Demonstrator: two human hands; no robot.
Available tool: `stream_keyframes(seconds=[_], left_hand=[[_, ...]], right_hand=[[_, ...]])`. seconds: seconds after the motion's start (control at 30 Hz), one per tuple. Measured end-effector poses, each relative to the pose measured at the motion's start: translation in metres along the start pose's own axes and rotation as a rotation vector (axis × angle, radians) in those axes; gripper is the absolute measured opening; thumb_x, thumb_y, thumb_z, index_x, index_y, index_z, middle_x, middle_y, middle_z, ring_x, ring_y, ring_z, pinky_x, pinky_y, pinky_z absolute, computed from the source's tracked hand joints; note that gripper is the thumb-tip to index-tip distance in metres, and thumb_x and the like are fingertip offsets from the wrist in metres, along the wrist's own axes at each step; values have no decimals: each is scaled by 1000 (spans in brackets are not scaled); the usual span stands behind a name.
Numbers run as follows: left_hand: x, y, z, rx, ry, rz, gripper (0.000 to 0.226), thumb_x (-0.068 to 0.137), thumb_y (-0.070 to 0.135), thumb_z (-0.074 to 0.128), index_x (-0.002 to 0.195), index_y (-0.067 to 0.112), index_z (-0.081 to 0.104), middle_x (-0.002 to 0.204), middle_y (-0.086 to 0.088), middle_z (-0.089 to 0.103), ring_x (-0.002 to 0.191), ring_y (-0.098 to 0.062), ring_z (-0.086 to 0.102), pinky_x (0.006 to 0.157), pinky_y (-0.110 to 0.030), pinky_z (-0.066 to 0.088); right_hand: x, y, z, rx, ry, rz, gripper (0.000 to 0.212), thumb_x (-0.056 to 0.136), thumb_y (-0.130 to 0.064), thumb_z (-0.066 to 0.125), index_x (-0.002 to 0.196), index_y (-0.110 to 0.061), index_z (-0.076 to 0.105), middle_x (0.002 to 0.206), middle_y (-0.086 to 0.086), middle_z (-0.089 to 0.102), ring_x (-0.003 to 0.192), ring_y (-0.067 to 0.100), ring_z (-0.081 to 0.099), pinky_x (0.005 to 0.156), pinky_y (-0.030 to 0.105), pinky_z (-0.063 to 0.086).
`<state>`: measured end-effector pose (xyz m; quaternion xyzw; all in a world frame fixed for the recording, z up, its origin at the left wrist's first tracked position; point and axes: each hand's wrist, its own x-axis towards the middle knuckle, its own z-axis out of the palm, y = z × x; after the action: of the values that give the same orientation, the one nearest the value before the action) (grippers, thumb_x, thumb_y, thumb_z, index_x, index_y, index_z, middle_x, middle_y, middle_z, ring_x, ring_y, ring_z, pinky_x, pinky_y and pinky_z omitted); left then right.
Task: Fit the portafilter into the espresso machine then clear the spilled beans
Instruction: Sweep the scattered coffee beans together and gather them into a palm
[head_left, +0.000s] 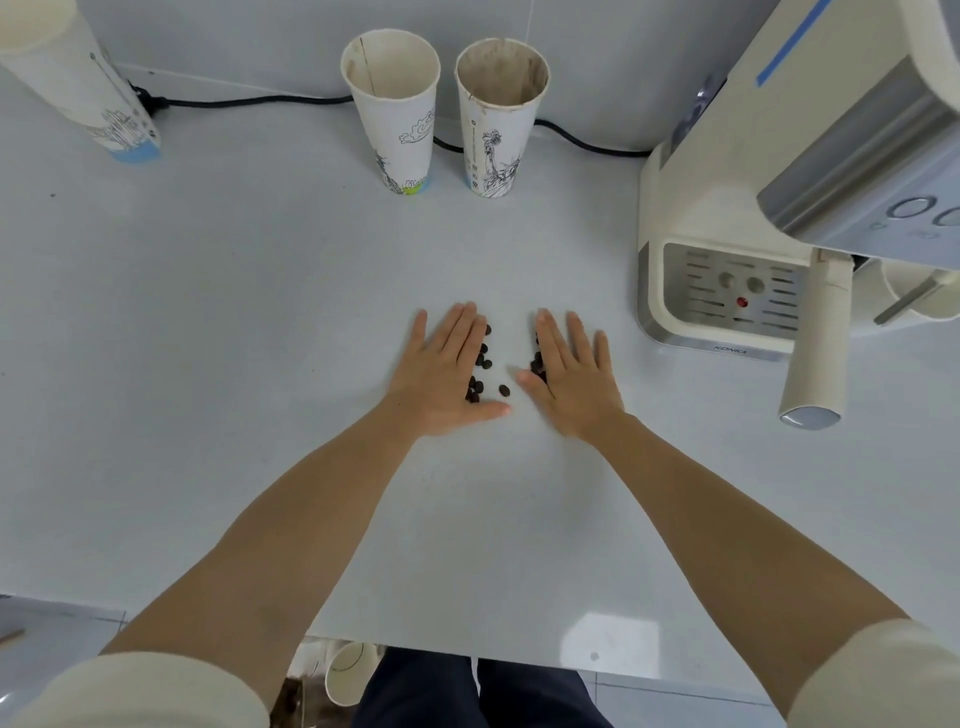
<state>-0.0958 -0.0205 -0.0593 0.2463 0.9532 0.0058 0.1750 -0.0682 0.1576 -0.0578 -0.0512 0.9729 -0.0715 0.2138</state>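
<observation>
Dark coffee beans (485, 364) lie scattered on the white counter (260, 312) in the middle of the view. My left hand (447, 369) rests flat, palm down, on the left side of the beans with some against its inner edge. My right hand (569, 374) lies flat on their right side, fingers together, several beans tucked under its thumb side. One bean (504, 390) sits loose between the two thumbs. The cream espresso machine (779, 182) stands at the right, and the portafilter's cream handle (815, 353) sticks out from under it toward me.
Two tall used paper cups (392, 109) (498, 114) stand behind the beans near the wall. A third cup (78, 78) is at the far left. A black power cord (249, 100) runs along the back. The counter's front edge (467, 647) is near my body, a cup (350, 670) below it.
</observation>
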Motion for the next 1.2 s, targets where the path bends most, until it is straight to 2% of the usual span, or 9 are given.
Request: stream_keyframes(seconds=[0.23, 0.37, 0.57, 0.7, 0.8, 0.87, 0.97, 1.07, 1.2], left_hand=[[-10, 23, 7, -42, 0, 45, 102, 77, 73, 29, 144, 8, -10, 157, -7, -13, 143, -19, -16, 115, -49, -12], [-18, 37, 8, -115, 5, 24, 97, 81, 66, 34, 143, 9, -14, 157, -7, -13, 143, -19, -16, 113, -47, -14], [-25, 44, 6, -212, -10, -43, 92, 83, 58, 37, 144, 12, -15, 157, -5, -14, 143, -16, -18, 114, -46, -14], [-36, 43, 6, -375, -26, -102, 97, 82, 58, 45, 145, 9, -10, 157, -5, -11, 144, -15, -14, 115, -40, -12], [-51, 38, 7, -641, 8, -157, 93, 84, 45, 53, 145, 10, -8, 157, -4, -9, 144, -13, -10, 116, -33, -9], [-61, 35, 0, -1008, 48, -261, 82, 88, 31, 52, 146, 13, -2, 158, 0, -3, 145, -13, -4, 118, -32, -3], [-76, 36, -16, -1675, 111, -462, 63, 94, 21, 43, 146, 17, 8, 157, 3, 9, 143, -11, 10, 113, -26, 11], [-91, 35, -20, -1939, 204, -587, 49, 97, 25, 31, 143, 13, 23, 154, -2, 23, 141, -14, 22, 113, -26, 15], [-106, 36, -15, -2224, 148, -645, 53, 96, 36, 25, 140, 7, 31, 149, -9, 33, 137, -19, 31, 112, -32, 22]], right_hand=[[-8, -14, 9, -13, -3, -103, 90, 54, -70, -36, 128, -20, -31, 154, -3, -22, 142, 23, -21, 114, 48, -11], [-14, -20, 13, 18, -25, -114, 97, 45, -71, -43, 126, -19, -32, 155, 3, -21, 141, 23, -23, 114, 48, -13], [-22, -28, 12, 80, -84, -124, 93, 64, -73, -21, 137, -14, -26, 154, 4, -23, 140, 20, -25, 112, 46, -17], [-31, -25, 6, 231, -93, -96, 69, 95, -48, 17, 142, -9, -17, 156, 5, -16, 142, 15, -18, 115, 38, -15], [-41, -19, 5, 368, -28, -71, 68, 97, -41, 27, 144, -8, -10, 157, 6, -9, 144, 14, -11, 115, 29, -10], [-47, -17, 6, 387, 7, -71, 70, 97, -40, 31, 144, -7, -9, 157, 6, -8, 144, 15, -9, 115, 26, -8], [-53, -23, 9, 364, 1, -100, 78, 94, -44, 37, 143, -10, -14, 156, 8, -15, 143, 17, -14, 115, 27, -8], [-50, -35, 14, 308, 6, -121, 85, 91, -50, 40, 143, -11, -15, 154, 12, -20, 143, 22, -16, 117, 33, -7], [-34, -48, 22, 173, 94, -182, 96, 71, -71, 8, 144, -11, -9, 155, 17, -14, 144, 28, -11, 114, 33, -11]])
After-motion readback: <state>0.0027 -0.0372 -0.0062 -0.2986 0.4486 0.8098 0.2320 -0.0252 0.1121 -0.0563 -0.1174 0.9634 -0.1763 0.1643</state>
